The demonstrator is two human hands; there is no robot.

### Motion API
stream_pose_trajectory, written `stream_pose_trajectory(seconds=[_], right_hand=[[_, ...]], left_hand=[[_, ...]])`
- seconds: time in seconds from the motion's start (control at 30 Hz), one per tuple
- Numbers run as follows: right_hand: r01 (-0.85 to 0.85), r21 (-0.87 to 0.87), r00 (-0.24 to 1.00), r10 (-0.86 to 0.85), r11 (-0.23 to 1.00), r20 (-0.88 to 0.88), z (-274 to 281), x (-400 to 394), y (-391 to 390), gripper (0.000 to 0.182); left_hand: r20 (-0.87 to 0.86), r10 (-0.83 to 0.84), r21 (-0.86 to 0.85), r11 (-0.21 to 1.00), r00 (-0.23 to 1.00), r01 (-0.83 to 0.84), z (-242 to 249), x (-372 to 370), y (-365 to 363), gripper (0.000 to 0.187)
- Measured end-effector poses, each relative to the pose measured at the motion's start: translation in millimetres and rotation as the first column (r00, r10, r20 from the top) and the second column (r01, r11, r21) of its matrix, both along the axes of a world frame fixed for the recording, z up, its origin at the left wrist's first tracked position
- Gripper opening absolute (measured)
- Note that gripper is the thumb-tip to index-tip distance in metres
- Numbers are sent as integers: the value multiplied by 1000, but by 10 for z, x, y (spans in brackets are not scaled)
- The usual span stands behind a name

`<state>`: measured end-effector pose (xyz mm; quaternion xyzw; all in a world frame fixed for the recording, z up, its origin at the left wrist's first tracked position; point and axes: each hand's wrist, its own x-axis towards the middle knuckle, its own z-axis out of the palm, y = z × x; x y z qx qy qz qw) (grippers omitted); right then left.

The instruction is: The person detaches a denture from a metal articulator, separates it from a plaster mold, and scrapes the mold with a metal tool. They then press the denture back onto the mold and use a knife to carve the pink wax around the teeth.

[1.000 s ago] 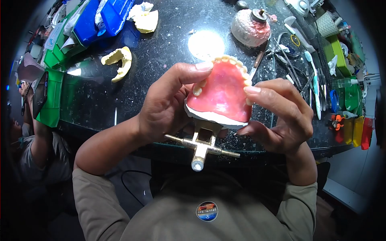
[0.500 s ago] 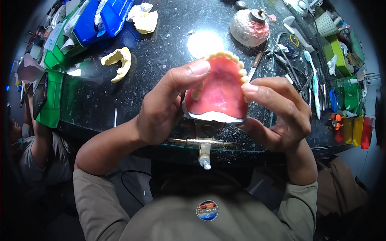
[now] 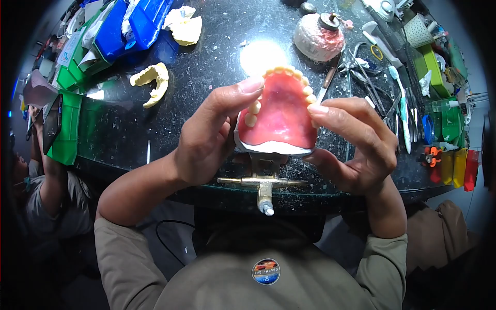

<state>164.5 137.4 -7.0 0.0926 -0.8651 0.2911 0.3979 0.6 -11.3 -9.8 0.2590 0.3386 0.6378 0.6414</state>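
Between my two hands is a pink denture model (image 3: pixel 284 116) with cream teeth round its arch, on a white base. My left hand (image 3: pixel 209 129) grips its left side, thumb on the front teeth. On the right side, the fingers and thumb of my right hand (image 3: pixel 359 142) hold the teeth and the base edge. Below the model a brass-coloured metal articulator (image 3: pixel 264 187) juts over the bench edge. A cream horseshoe-shaped piece (image 3: pixel 156 85) lies on the dark bench to the left.
Blue bins (image 3: pixel 142 26) and a green bin (image 3: pixel 64 126) stand at the left. A round white-and-pink plaster piece (image 3: pixel 318 39) sits at the back. Metal tools, a toothbrush (image 3: pixel 402 111) and coloured containers (image 3: pixel 459 168) are at the right. Another person's arm (image 3: pixel 49 170) shows far left.
The denture model has shifted very slightly left, and my left thumb has moved a little up and left, so more of the left-side teeth show. Both hands still hold the model.
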Motion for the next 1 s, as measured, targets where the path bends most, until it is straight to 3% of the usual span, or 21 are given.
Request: stream_pose_trajectory(seconds=[0.2,0.27,0.37,0.5,0.67,0.83,1.0], right_hand=[[18,23,1000,-18,1000,-3,-9,-9,25,39],[26,27,1000,-26,999,1,-9,-10,26,39],[36,24,999,-36,999,0,-13,-13,20,38],[37,30,999,-37,999,-4,-15,-20,26,38],[40,35,999,-40,999,-4,-18,-16,27,39],[26,53,999,-29,998,41,-15,18,45,41],[18,80,998,-23,997,57,-29,28,70,41]], left_hand=[[-39,96,-166,981,995,-102,-3,48,5,55],[51,105,-135,986,993,-97,-18,60,44,63],[33,24,-160,987,999,-18,-1,18,32,62],[-120,126,-170,975,985,-146,-62,57,6,62],[-152,65,-119,989,986,-84,-53,5,-16,62],[-243,86,-165,978,966,-128,-40,19,-42,48],[-153,-109,-15,994,982,108,-25,-114,-45,49]])
